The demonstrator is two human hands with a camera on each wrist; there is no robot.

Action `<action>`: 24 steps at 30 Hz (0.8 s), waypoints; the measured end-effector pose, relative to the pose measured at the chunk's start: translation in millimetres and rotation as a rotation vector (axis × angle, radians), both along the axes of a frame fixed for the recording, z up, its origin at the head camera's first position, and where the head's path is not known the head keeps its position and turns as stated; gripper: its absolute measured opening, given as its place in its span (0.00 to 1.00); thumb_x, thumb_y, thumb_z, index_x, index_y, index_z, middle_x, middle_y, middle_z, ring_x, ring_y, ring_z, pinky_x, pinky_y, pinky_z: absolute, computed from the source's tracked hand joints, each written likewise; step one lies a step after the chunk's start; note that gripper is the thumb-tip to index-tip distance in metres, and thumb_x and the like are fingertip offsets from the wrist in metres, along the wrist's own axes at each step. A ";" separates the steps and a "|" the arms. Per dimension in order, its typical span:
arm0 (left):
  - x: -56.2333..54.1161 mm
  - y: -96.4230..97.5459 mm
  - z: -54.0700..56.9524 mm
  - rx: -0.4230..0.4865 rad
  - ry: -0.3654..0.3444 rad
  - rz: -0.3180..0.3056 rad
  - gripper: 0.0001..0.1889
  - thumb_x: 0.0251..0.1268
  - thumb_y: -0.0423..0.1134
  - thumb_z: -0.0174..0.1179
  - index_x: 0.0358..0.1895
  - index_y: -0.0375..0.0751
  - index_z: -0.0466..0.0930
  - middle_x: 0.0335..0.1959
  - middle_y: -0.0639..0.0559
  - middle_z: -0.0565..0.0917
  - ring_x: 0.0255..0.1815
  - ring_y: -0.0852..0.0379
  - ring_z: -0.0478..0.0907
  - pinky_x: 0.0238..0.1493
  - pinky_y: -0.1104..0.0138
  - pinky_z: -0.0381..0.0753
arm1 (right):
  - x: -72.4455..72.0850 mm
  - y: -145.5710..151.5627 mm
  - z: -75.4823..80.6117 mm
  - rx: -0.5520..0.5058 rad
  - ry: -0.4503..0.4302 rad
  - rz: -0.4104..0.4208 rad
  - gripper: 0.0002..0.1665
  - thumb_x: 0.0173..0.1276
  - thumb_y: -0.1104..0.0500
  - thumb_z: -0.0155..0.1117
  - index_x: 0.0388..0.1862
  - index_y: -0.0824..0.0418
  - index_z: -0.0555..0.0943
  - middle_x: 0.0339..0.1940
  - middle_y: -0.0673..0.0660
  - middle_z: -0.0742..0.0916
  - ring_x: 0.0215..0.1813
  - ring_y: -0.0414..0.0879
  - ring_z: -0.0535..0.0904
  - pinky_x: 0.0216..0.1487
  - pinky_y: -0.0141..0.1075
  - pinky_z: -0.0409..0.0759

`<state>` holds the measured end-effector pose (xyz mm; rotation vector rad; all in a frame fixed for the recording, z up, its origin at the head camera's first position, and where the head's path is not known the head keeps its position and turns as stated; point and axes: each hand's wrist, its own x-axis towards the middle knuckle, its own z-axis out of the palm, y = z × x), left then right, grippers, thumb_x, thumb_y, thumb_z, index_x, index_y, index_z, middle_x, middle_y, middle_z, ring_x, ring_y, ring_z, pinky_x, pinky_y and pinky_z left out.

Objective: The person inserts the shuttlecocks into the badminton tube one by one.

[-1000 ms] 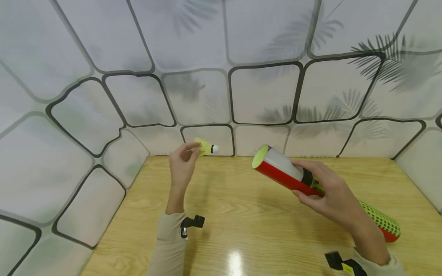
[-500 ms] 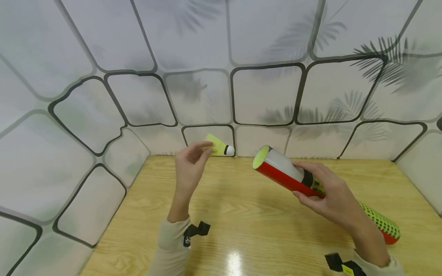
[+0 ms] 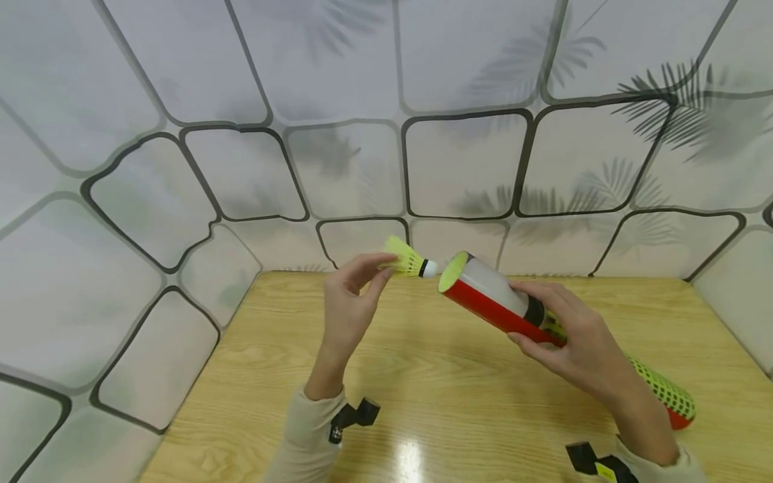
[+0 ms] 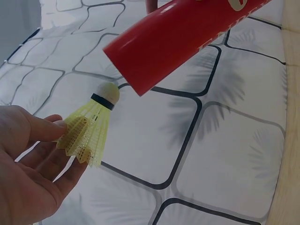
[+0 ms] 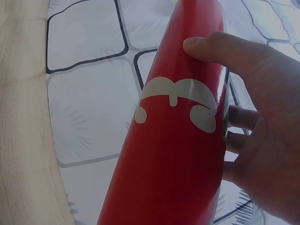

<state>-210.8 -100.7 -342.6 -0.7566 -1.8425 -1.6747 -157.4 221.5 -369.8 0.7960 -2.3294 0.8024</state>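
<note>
Between thumb and fingers my left hand (image 3: 353, 295) pinches a yellow shuttlecock (image 3: 407, 257) by its skirt. Its white cork with a black band points right, just short of the tube's mouth. My right hand (image 3: 580, 342) grips a red, grey and green shuttlecock tube (image 3: 483, 295) round its middle, tilted with the uncapped end up and to the left. In the left wrist view the cork sits close below the red end of the tube (image 4: 150, 47). The right wrist view has my thumb lying across the red side of the tube (image 5: 164, 154).
Below both hands is a light wooden table (image 3: 423, 376). A pale wall covering (image 3: 465, 168) with dark outlined shapes and leaf shadows rises behind and along the sides. Each wrist wears a small black camera mount (image 3: 356, 416) over a beige sleeve.
My left hand has moved right with the shuttlecock, bringing its cork from well apart to just beside the tube's mouth. The right hand and the tube have stayed almost still.
</note>
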 end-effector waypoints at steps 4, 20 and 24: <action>1.7 4.5 -1.0 0.016 0.010 0.004 0.08 0.66 0.21 0.65 0.46 0.27 0.87 0.42 0.38 0.89 0.41 0.47 0.87 0.51 0.62 0.86 | -0.4 -1.8 -1.0 -0.013 0.002 0.017 0.53 0.46 0.67 0.85 0.73 0.55 0.74 0.64 0.53 0.81 0.57 0.43 0.77 0.53 0.18 0.73; 5.3 21.7 -8.7 -0.079 0.068 -0.068 0.09 0.68 0.22 0.64 0.48 0.30 0.88 0.45 0.40 0.89 0.47 0.46 0.88 0.52 0.60 0.86 | 2.8 -5.1 -0.5 -0.001 -0.032 -0.007 0.51 0.49 0.65 0.85 0.73 0.53 0.74 0.64 0.52 0.80 0.56 0.43 0.78 0.51 0.18 0.75; 5.8 24.0 -8.7 -0.099 0.079 -0.080 0.09 0.68 0.22 0.64 0.48 0.31 0.88 0.45 0.41 0.90 0.48 0.49 0.88 0.52 0.60 0.86 | 3.0 -5.2 0.9 0.000 -0.027 -0.004 0.52 0.48 0.66 0.85 0.73 0.53 0.74 0.64 0.52 0.80 0.56 0.43 0.78 0.52 0.18 0.75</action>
